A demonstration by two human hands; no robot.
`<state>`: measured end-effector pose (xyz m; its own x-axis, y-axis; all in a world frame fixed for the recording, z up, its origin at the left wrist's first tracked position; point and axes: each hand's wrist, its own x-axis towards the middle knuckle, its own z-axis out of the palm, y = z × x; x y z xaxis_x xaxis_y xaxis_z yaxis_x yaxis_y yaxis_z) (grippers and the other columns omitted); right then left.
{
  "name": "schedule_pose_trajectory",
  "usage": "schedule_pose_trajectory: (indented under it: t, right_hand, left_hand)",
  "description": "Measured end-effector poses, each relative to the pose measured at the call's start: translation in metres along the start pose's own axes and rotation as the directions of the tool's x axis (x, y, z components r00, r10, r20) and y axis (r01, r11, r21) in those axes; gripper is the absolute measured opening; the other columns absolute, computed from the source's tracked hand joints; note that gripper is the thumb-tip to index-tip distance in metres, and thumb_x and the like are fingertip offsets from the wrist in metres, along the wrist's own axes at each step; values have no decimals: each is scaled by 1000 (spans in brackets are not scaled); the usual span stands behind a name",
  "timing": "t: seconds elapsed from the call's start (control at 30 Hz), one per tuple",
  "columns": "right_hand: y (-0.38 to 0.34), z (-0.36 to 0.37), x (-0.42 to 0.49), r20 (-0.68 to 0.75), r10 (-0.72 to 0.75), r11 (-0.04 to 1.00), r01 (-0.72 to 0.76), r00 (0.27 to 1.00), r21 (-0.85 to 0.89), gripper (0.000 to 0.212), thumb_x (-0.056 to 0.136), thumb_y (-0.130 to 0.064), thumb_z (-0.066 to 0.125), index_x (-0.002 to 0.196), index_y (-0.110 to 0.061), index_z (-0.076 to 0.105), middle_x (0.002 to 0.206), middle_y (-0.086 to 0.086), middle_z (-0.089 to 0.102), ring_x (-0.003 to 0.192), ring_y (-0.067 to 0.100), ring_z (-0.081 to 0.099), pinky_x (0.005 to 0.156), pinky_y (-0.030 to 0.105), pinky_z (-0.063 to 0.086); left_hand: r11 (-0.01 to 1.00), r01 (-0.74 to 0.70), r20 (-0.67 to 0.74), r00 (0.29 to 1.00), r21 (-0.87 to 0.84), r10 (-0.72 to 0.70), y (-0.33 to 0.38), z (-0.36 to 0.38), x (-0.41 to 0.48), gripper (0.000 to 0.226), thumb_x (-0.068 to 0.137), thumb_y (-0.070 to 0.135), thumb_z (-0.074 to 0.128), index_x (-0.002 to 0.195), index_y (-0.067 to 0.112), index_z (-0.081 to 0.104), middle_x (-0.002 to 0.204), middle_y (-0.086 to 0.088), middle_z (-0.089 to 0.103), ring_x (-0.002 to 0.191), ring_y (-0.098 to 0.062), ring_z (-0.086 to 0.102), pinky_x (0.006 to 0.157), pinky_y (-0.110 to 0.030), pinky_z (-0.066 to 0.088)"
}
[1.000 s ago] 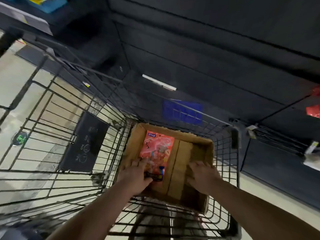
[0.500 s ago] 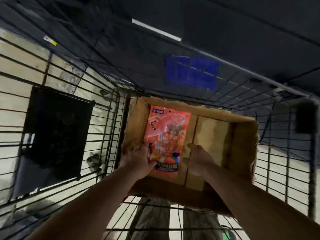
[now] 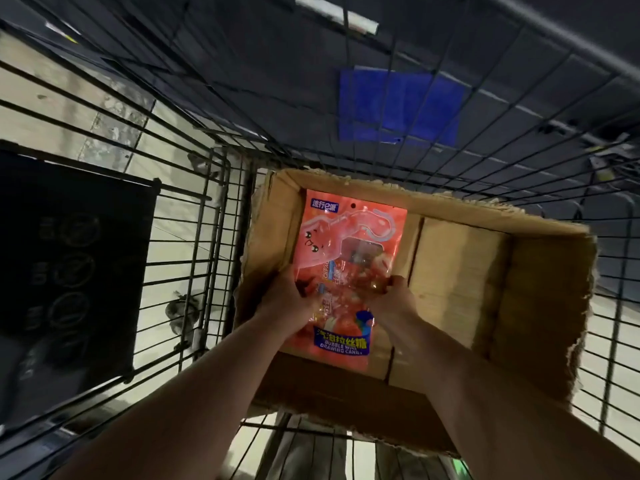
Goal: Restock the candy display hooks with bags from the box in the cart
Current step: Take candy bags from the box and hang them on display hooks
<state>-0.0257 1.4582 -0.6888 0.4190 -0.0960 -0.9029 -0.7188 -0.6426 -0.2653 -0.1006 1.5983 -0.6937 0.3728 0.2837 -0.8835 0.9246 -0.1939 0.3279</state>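
Note:
An open cardboard box [image 3: 460, 271] sits in the wire cart [image 3: 194, 237]. Inside it, at the left, is a red-orange candy bag [image 3: 349, 233] with a blue label and a hang hole at its top. My left hand [image 3: 287, 299] grips the bag's left edge near the middle. My right hand [image 3: 394, 296] grips its right edge at the same height. Both sets of fingertips curl under or onto the bag. The right half of the box shows bare cardboard.
Black wire cart walls surround the box on all sides. A black sign plate [image 3: 69, 265] hangs on the left cart wall. A blue sheet [image 3: 398, 105] shows through the far wall against a dark shelf base. Pale floor lies below.
The camera has moved closer over the box. My right hand moved left from the bare cardboard onto the bag's right edge; both hands now hold the bag.

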Motion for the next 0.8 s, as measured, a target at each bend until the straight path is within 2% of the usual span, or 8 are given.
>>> schedule_pose_trajectory:
  t: [0.07,0.17,0.27,0.33,0.47,0.53,0.7,0.8]
  right_hand:
    - [6,0,3,29,-13,1000,13,999,-1,37,88,-23,65,120,-10,52,106,5,64,89,21,63,80,38,56]
    - [17,-12,5,-12,-45,999,45,999,-16,25,92,-22,60,115,-15,56,83,-5,62,77,17,63,75,35,57]
    - [29,-34,2,29,2,998,-3,1000,67,19,93,-17,58,111,-12,57,91,2,67,82,19,67,71,31,58]
    - [38,-48,-4,91,13,996,-21,996,88,19,94,-14,56,112,-9,58,102,9,69,91,23,68,72,33,56]
    - [46,-67,-26,219,-39,991,10,975,131,12,97,-21,52,105,-17,60,102,3,72,94,17,68,66,28,49]
    - [45,-73,-38,233,-55,987,18,971,158,10,97,-20,51,100,-19,61,100,1,73,91,15,68,64,26,46]
    - [32,-92,-69,227,-106,970,51,968,236,15,96,-16,52,107,-13,62,103,5,73,95,21,71,69,29,54]
    - [20,-105,-93,189,-145,956,89,971,278,14,96,-14,53,106,-15,62,102,4,73,93,19,70,67,27,55]
  left_hand:
    - [1000,28,12,1000,-1,-28,-1,3,5,55,82,38,72,130,24,49,120,1,64,109,-21,61,91,-37,49]
    - [999,48,19,999,-23,-47,-6,10,10,70,62,51,78,122,25,54,115,-2,65,108,-26,64,92,-44,52]
    - [994,31,-42,999,102,-27,-6,18,11,90,52,58,74,131,20,50,128,-7,56,118,-28,56,98,-46,48]
    - [996,42,-19,999,73,-41,0,21,4,98,48,63,71,135,24,47,132,-6,54,120,-27,55,99,-47,48]
    - [994,57,167,985,-93,-41,12,23,-21,55,73,35,79,121,22,55,112,-2,67,101,-24,66,92,-47,53]
    - [986,62,178,983,-157,-33,17,24,-34,41,80,26,75,116,16,57,106,-5,68,94,-22,68,87,-44,56]
    - [979,-40,73,996,-200,56,39,14,-75,34,84,24,72,114,16,58,102,-1,69,85,-12,69,66,-24,54]
    - [967,-100,56,992,-233,116,55,4,-102,34,85,25,71,113,16,54,102,0,67,81,-8,67,59,-20,50]
